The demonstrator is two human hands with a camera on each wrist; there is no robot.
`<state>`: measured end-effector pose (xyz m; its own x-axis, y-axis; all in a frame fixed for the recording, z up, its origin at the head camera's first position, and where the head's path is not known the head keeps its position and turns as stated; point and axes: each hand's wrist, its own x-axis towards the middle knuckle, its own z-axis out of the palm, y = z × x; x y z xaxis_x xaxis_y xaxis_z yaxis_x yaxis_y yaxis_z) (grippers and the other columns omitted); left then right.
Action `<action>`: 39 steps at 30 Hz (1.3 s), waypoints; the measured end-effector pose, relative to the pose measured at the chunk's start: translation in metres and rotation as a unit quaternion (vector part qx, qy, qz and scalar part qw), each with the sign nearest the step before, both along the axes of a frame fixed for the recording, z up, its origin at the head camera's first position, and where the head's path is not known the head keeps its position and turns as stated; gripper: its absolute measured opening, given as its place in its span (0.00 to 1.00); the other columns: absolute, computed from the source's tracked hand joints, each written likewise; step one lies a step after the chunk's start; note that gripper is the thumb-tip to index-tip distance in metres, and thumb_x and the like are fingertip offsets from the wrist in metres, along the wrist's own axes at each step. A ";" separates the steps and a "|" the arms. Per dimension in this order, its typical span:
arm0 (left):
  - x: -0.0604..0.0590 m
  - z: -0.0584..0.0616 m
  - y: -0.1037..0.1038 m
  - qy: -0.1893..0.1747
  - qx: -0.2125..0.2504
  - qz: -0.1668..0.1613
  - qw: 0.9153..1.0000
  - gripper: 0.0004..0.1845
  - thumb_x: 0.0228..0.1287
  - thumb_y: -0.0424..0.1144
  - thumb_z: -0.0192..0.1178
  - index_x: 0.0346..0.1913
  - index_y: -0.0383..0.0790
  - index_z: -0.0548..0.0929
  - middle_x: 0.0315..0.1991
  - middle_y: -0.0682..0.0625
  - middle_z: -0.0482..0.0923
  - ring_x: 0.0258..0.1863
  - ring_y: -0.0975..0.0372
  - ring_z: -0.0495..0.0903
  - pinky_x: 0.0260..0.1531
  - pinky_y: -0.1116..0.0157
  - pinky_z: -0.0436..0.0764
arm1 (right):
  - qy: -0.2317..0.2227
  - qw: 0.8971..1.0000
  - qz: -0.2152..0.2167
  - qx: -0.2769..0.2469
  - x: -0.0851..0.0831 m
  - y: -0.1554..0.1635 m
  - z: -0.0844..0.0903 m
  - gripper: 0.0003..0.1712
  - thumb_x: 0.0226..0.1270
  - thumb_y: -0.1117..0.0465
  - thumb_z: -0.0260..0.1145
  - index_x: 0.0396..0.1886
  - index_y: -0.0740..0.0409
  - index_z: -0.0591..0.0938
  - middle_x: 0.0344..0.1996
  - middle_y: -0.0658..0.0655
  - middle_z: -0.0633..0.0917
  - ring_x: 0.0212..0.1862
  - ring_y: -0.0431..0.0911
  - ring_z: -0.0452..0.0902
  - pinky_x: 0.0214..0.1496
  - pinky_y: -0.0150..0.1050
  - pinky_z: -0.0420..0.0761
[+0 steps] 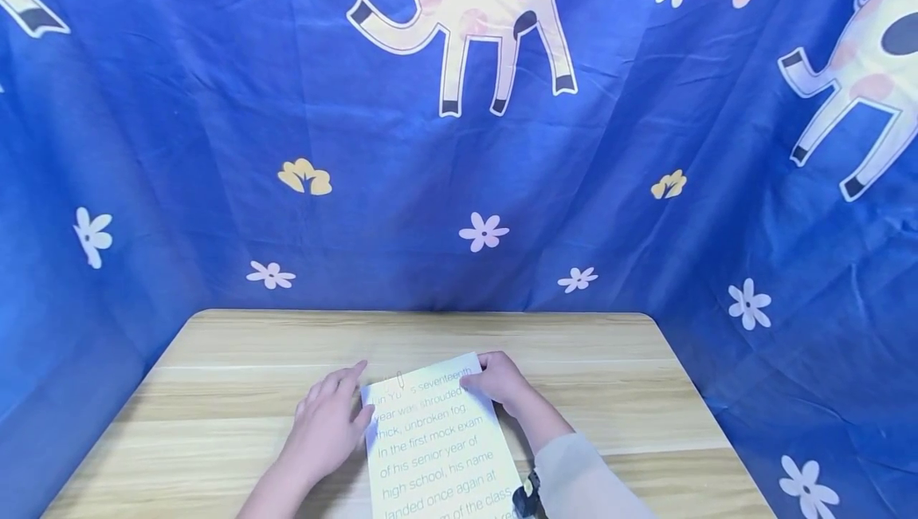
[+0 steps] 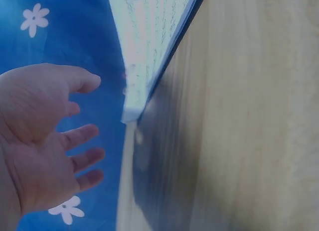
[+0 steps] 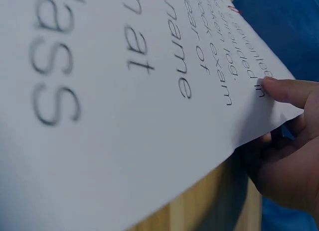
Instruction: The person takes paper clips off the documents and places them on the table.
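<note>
A white sheet of paper (image 1: 430, 447) printed with large lines of English text is held tilted above the table. My right hand (image 1: 505, 382) pinches its upper right corner; in the right wrist view the thumb (image 3: 286, 91) lies on the printed face and the other fingers are behind. A small reddish paper clip (image 1: 400, 380) sits on the top edge. By the upper left corner is my left hand (image 1: 326, 427), fingers spread and thumb beside the left edge. In the left wrist view this hand (image 2: 45, 136) grips nothing. The sheet's bottom runs out of the head view.
The wood-grain table (image 1: 237, 391) lies under both hands, with the paper's shadow (image 2: 159, 176) on it. A blue curtain (image 1: 387, 248) with cow and flower prints surrounds the table at the back and sides. A dark device (image 1: 527, 495) is on the right wrist.
</note>
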<state>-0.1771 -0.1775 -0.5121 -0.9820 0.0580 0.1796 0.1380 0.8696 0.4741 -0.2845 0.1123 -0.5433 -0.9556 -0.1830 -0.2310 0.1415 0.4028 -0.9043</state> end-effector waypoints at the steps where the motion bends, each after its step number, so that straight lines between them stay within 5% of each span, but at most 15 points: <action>1: -0.003 0.000 -0.001 -0.007 0.012 0.000 1.000 0.40 0.74 0.44 0.67 0.83 0.39 0.65 0.76 0.30 0.72 0.72 0.31 0.73 0.69 0.24 0.69 | -0.004 1.000 -0.002 -0.012 0.000 0.001 -0.001 0.13 0.65 0.65 0.77 0.48 0.62 0.91 0.40 0.57 0.91 0.36 0.46 0.87 0.37 0.36 0.87; 12: -0.035 -0.004 -0.005 -0.054 0.107 -0.040 0.992 0.36 0.76 0.43 0.67 0.80 0.37 0.68 0.74 0.33 0.76 0.72 0.36 0.77 0.72 0.33 0.76 | -0.034 0.993 0.011 -0.112 0.006 0.017 -0.009 0.16 0.69 0.65 0.75 0.55 0.64 0.89 0.41 0.56 0.94 0.35 0.44 0.90 0.41 0.35 0.89; 21: -0.057 -0.024 0.005 -0.082 0.204 -0.060 0.974 0.27 0.74 0.39 0.70 0.72 0.42 0.78 0.63 0.45 0.88 0.68 0.45 0.83 0.74 0.39 0.76 | -0.059 0.983 0.024 -0.174 0.010 0.024 -0.014 0.18 0.72 0.65 0.73 0.59 0.66 0.87 0.48 0.60 0.95 0.41 0.44 0.92 0.46 0.34 0.90; 33: -0.060 -0.043 0.011 -0.061 0.226 -0.045 0.971 0.22 0.71 0.35 0.71 0.65 0.51 0.84 0.55 0.52 0.90 0.60 0.53 0.87 0.72 0.42 0.78 | -0.054 0.981 0.025 -0.187 0.010 0.027 -0.019 0.19 0.74 0.64 0.71 0.61 0.66 0.86 0.50 0.62 0.94 0.42 0.44 0.93 0.47 0.34 0.91; 39: -0.057 -0.044 0.015 -0.064 0.221 -0.033 0.973 0.22 0.70 0.35 0.72 0.64 0.51 0.83 0.53 0.52 0.91 0.52 0.59 0.89 0.62 0.53 0.83 | -0.054 0.980 0.027 -0.188 0.011 0.029 -0.020 0.19 0.74 0.65 0.71 0.61 0.67 0.86 0.49 0.62 0.94 0.40 0.43 0.93 0.45 0.34 0.91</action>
<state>-0.2338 -0.1622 -0.5557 -0.9949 0.0660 0.0769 0.1008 0.5678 0.8170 -0.2731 0.1413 -0.5633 -0.9160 -0.3247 -0.2358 0.2313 0.0532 -0.9714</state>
